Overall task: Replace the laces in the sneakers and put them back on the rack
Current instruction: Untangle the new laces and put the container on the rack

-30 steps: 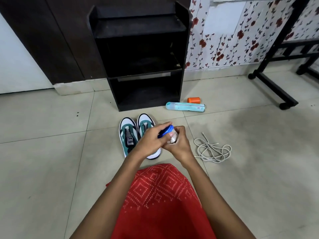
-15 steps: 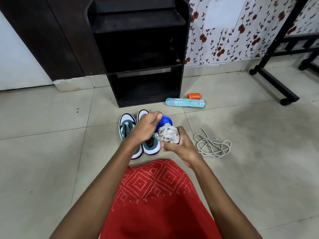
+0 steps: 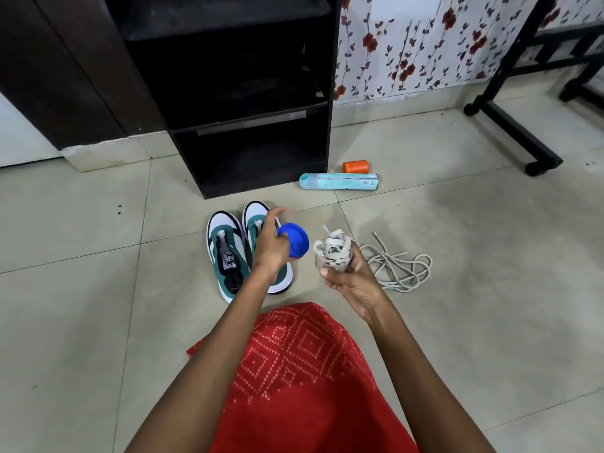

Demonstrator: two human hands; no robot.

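1. Since the earlier frame the hands have drawn apart: the blue lid (image 3: pixel 294 240) is off the jar (image 3: pixel 322 261) and now sits to its left.
2. The sneakers (image 3: pixel 227 253) lie side by side on the floor (image 3: pixel 81 305), toes toward the black rack (image 3: pixel 242 93) just beyond them.
3. Over the right sneaker, the left hand (image 3: pixel 271 248) grips the lid, forefinger stretched out.
4. The right hand (image 3: pixel 348 277) curls round the small clear jar, which is stuffed with flat white laces (image 3: pixel 335 246) that poke out of its top.
5. A loose lace (image 3: pixel 400 268) lies tangled on the floor, just right of that hand.
6. Farther off, right of the rack, a pale blue bottle (image 3: pixel 340 182) lies on its side with an orange cap (image 3: pixel 355 166) just behind it.
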